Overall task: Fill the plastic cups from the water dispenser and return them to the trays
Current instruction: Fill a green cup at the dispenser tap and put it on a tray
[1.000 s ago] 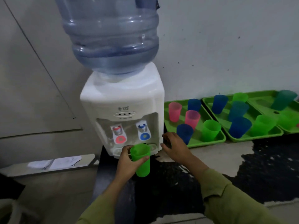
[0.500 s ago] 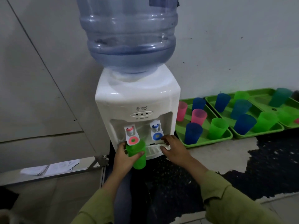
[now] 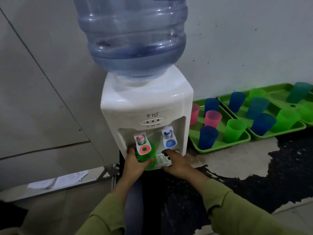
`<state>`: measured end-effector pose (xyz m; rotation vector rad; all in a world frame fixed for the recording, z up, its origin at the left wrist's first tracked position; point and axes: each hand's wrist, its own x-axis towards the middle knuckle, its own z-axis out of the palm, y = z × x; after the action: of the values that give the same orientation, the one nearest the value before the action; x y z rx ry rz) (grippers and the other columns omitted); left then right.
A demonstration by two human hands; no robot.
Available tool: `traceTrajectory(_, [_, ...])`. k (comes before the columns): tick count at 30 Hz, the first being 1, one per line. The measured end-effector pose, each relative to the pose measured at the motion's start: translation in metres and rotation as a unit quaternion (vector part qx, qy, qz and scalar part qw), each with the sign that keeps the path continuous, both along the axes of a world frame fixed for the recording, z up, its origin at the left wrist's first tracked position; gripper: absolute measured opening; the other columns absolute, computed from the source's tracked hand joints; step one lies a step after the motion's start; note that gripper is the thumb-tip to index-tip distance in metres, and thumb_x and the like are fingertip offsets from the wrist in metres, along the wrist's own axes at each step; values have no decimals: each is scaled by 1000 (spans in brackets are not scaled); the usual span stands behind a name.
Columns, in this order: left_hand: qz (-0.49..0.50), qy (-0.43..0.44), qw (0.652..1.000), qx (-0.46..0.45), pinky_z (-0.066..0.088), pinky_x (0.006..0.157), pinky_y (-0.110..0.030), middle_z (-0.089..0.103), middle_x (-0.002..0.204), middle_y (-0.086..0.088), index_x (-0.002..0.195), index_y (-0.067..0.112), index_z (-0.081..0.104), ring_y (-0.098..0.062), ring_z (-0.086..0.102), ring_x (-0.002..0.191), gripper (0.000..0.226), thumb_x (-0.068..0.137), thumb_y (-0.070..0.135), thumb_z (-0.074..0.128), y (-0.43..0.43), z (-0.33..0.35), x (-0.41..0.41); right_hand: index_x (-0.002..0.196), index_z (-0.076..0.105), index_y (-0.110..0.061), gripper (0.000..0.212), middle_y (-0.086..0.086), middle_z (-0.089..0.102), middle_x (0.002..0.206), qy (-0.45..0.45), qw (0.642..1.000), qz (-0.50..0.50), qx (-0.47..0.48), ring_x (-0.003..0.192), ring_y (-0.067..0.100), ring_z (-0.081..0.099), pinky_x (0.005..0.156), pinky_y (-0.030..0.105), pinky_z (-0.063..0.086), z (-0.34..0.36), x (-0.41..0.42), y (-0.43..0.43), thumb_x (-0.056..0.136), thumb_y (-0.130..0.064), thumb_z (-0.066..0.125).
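Observation:
A white water dispenser (image 3: pixel 145 106) carries a big blue bottle (image 3: pixel 133 36). My left hand (image 3: pixel 133 164) grips a green plastic cup (image 3: pixel 149 158) and holds it against the red tap lever (image 3: pixel 143 145), over the drip tray (image 3: pixel 161 161). My right hand (image 3: pixel 177 164) rests with loosely spread fingers on the drip tray, just below the blue tap lever (image 3: pixel 169 139). Whether water runs into the cup is hidden by the lever.
Two green trays (image 3: pixel 221 148) (image 3: pixel 277 134) lie on the counter to the right, with several pink, blue and green cups upright in them. A third tray (image 3: pixel 279 89) sits behind. The dark counter (image 3: pixel 254 168) has worn pale patches. Papers (image 3: pixel 57 181) lie on a ledge at lower left.
My left hand has lifted the green cup up under the red tap and against its lever. My right hand has slid from the dispenser's right corner onto the drip tray.

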<state>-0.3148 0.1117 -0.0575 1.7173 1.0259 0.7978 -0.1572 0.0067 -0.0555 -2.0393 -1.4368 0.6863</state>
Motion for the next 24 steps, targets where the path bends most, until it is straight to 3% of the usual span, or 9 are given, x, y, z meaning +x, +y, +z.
traceTrajectory(4, [-33,8,999,0,48,73,-7,64,101,11,108,22,50,0,62,93,60,61,14,86,4,5,-3,129,42,-17,66,6,54,127,94,995,-26,26,118,21,53,88,20,40,-3,-21,19,73,-26,75])
traceTrajectory(8, [-32,11,999,1,49,76,-12,66,102,12,108,26,52,1,63,93,49,70,18,81,3,16,-9,126,43,-15,71,8,54,126,112,992,-47,34,116,23,53,97,38,47,-9,-35,38,66,-28,79])
traceTrajectory(10, [-15,2,1000,0,49,76,-14,66,103,13,108,29,53,2,63,93,39,77,22,75,1,21,-13,125,44,-14,70,9,54,126,129,989,-57,52,117,24,53,99,39,47,-11,-39,45,66,-27,79])
traceTrajectory(14, [18,88,993,77,50,80,-32,65,98,-3,97,13,67,-15,62,89,20,83,27,68,2,26,-16,121,49,-17,69,3,60,121,153,979,-77,108,112,17,58,95,34,49,-11,-45,51,62,-29,82])
traceTrajectory(20, [53,151,974,160,33,76,-13,60,102,-9,85,3,72,-14,52,86,15,83,17,69,0,28,-12,122,47,-15,68,5,59,123,163,976,-86,116,112,20,57,95,35,48,-15,-45,54,66,-30,82])
traceTrajectory(24, [45,166,973,157,33,81,-15,53,105,-7,86,2,69,-13,48,89,14,86,14,62,-4,29,-13,125,43,-17,72,3,57,126,173,976,-85,102,114,19,56,97,37,47,-17,-45,53,66,-29,82])
